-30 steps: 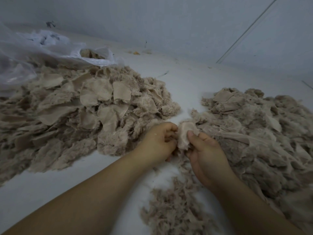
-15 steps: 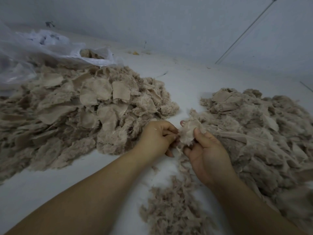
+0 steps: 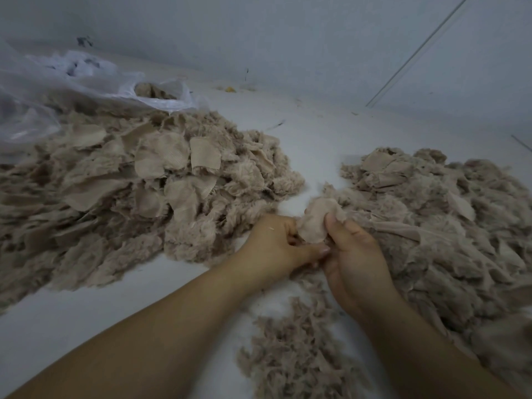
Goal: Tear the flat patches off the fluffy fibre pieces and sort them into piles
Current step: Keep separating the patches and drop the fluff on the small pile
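Since the earlier frames both hands have shifted only slightly: the right thumb now sits higher on the patch and the left fingers have tucked in closer beneath it. Far left lies a clear plastic bag against the wall, and in front of it the big left pile of fluffy pieces with flat ribbed patches showing on top. Next comes the left hand, fingers curled, apparently pinching the lower edge of the piece, though its fingertips are hidden behind the knuckles. Between the hands stands the flat patch, held upright above the white table. The right hand grips it, thumb pressed on the near face and fingers curled behind. Below the hands lies a small heap of loose fluff; to the right spreads the right pile, which the patch nearly touches. The risk, I judge, is the thin patch ripping partway and leaving fluff attached if the pull is uneven, or the torn bits falling into the wrong pile because the heaps sit so close.
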Demonstrator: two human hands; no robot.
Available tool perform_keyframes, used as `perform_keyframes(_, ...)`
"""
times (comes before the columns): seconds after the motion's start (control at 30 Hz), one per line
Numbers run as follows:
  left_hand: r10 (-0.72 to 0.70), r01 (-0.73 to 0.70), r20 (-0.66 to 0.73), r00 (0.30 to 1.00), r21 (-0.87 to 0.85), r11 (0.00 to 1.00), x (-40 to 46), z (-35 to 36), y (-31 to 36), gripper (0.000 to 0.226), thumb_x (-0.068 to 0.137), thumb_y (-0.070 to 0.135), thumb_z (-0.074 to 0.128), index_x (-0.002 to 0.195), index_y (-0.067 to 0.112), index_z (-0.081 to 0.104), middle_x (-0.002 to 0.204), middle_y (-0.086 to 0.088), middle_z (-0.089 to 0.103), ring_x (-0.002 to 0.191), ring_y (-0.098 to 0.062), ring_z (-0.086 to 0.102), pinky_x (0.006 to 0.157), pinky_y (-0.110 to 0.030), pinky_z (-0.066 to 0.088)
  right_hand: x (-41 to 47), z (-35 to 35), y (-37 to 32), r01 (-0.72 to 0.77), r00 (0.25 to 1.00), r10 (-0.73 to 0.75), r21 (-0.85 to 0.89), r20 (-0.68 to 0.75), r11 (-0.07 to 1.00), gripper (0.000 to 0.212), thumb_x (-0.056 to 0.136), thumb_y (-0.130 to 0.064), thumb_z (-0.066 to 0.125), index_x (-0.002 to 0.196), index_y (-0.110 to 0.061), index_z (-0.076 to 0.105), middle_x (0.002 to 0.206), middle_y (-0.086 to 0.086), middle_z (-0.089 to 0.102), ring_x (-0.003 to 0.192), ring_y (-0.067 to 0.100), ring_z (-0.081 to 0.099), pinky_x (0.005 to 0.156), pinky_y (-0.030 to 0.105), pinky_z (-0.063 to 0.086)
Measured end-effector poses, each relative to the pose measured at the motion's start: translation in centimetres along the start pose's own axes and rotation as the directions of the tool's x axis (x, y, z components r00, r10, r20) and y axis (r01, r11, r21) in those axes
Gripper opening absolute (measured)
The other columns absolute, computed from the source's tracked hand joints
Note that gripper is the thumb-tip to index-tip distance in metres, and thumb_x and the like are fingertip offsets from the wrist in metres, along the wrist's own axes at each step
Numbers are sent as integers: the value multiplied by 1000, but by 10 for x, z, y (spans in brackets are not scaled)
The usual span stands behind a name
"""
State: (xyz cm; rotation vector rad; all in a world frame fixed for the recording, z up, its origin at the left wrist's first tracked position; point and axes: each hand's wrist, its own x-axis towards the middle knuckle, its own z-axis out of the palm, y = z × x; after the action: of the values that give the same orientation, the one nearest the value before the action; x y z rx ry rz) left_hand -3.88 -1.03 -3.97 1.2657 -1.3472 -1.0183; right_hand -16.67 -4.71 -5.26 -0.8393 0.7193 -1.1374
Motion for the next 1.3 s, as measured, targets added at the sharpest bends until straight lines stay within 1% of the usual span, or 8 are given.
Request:
perform_keyframes(0.1,-65,65,52,997,2,998,0,-5,0,21,83,6,74,65,0,65,47,0,63,32,-3,47,36,-13,34,2,-2,0,10,1000,-10,-17,-29,1000,25,86,-27,59,88,-8,76,96,23,69,81,34,68,62,41,60)
perform_keyframes(0.4,-63,-3,516,854,127,992,-4,-35,8,25,73,33,82,79,10,76,70,-27,66,50,-33,50,49,-34,42,4,-5,2,-19,997,15,-44,-82,999,32,99,1,47,87,-2,76,101,17,76,98,29,73,88,48,57)
perform_keyframes(0.53,-48,16,283,958,116,993,-3,-28,4,44,66,45,85,60,8,62,47,-7,47,42,-18,38,46,-28,33,1,-3,0,-23,995,7,-159,-100,987,27,86,-14,69,79,9,58,73,23,54,71,34,49,73,54,47)
perform_keyframes(0.63,-44,43,18,999,59,997,-1,-16,1,44,67,33,88,66,10,51,49,-1,46,40,-15,40,43,-26,34,-1,-1,0,0,998,-8,-114,-66,993,44,79,-19,72,85,20,53,81,38,52,81,40,50,80,57,48)
perform_keyframes(0.77,-127,123,39,991,93,988,0,-8,-2,29,91,21,69,75,2,53,47,-3,55,30,-14,45,33,-18,32,-2,-4,0,22,1000,-22,-91,2,996,37,78,-19,71,83,17,60,85,40,61,73,43,64,67,48,61)
perform_keyframes(0.9,-197,225,132,972,-252,941,2,-24,-2,31,99,9,48,71,-1,56,46,-12,55,28,-18,45,34,-17,31,-1,-5,-2,34,999,-32,-63,21,997,20,81,-17,66,73,-1,74,90,29,72,82,37,72,71,37,61)
perform_keyframes(1.13,-157,183,109,982,-301,936,7,-22,-7,48,83,52,64,78,4,61,56,-18,52,31,-21,43,38,-18,31,-3,-2,0,28,999,-23,-164,31,986,44,83,-15,69,89,26,53,91,48,60,84,63,60,87,66,53)
perform_keyframes(1.3,-139,111,-56,989,-352,929,11,-17,-16,27,88,29,67,84,3,72,61,-12,58,36,-16,39,35,-19,30,-4,-1,2,50,991,-24,-193,133,980,19,74,-11,70,76,7,75,98,25,74,88,36,73,72,35,60)
